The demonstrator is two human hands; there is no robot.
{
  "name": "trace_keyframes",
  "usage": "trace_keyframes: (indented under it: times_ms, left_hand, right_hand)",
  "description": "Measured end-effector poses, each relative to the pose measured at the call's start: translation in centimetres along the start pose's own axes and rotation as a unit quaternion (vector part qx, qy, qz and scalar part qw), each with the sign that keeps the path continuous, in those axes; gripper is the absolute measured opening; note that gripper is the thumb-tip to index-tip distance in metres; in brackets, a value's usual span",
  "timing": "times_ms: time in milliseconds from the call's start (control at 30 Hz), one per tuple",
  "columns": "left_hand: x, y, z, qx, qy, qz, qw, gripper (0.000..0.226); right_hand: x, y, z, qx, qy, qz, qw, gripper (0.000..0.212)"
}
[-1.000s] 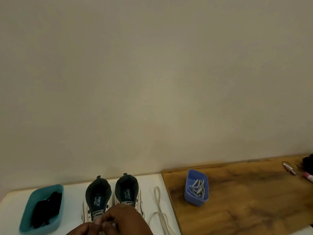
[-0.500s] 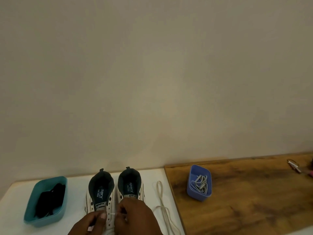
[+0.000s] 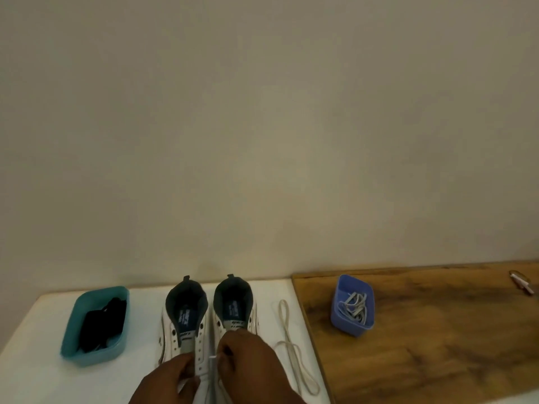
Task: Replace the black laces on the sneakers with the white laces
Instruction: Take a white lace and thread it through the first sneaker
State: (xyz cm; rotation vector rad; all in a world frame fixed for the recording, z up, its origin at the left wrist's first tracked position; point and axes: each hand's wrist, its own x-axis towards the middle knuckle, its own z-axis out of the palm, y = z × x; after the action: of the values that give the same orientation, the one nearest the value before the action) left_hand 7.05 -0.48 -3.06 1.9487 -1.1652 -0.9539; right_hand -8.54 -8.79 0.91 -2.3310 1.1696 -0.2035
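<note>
Plain beige wall (image 3: 262, 126), unmarked, fills most of the view above the work surfaces. White tabletop (image 3: 35, 368) butts against the wall and meets a darker wooden board (image 3: 437, 345) to the right of the grip. Two white sneakers (image 3: 186, 322), side by side and touching, heels toward the wall, dark linings and printed insoles showing; eyelets on the left shoe appear without laces. Right hand (image 3: 248, 365), fingers curled, pinches the tip of a white lace (image 3: 213, 358) just beside the left shoe's eyelet row, over the gap between the two shoes. Left hand (image 3: 166, 380) lies on the front of the left shoe, thumb along the eyelet strip; whether it clamps the shoe or only rests on it cannot be told. Second white lace (image 3: 288, 342), loose and looped, lies on the white tabletop just right of the gripping hand, between the shoes and the board edge. Teal tray (image 3: 70, 345), well left of the grip, holds black laces (image 3: 102, 325) in a heap. Blue tray (image 3: 339, 290), on the wooden board farther right of the grip, holds a tangle of pale laces (image 3: 354, 306). Small pale item (image 3: 522, 282) at the far right edge of the board, too blurred to identify.
</note>
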Motion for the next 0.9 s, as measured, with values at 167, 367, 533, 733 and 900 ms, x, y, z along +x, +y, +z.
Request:
trace_keyframes:
  times_ms: [167, 367, 533, 733, 900]
  left_hand:
    - [-1.2, 0.0, 1.0, 0.041, 0.065, 0.004, 0.997, 0.040]
    - [-1.8, -0.8, 0.8, 0.011, 0.094, -0.001, 0.996, 0.038]
    - [-1.9, -0.8, 1.1, 0.014, 0.107, 0.001, 0.994, 0.038]
    - [-1.7, -1.3, 1.3, 0.012, 0.105, 0.002, 0.994, 0.036]
    - [-1.7, -1.0, 1.2, 0.024, 0.104, 0.006, 0.994, 0.034]
  right_hand:
    - [0.1, 0.5, 0.8, -0.010, 0.044, -0.044, 0.998, 0.016]
    - [-0.7, 0.0, 2.4, -0.022, 0.086, -0.056, 0.995, 0.022]
    - [-1.1, -0.2, 3.7, -0.069, 0.109, -0.071, 0.989, 0.023]
    - [-1.0, 0.2, 4.9, -0.076, 0.124, -0.057, 0.988, 0.023]
    - [-0.6, -0.1, 5.6, -0.098, 0.149, -0.044, 0.983, 0.021]
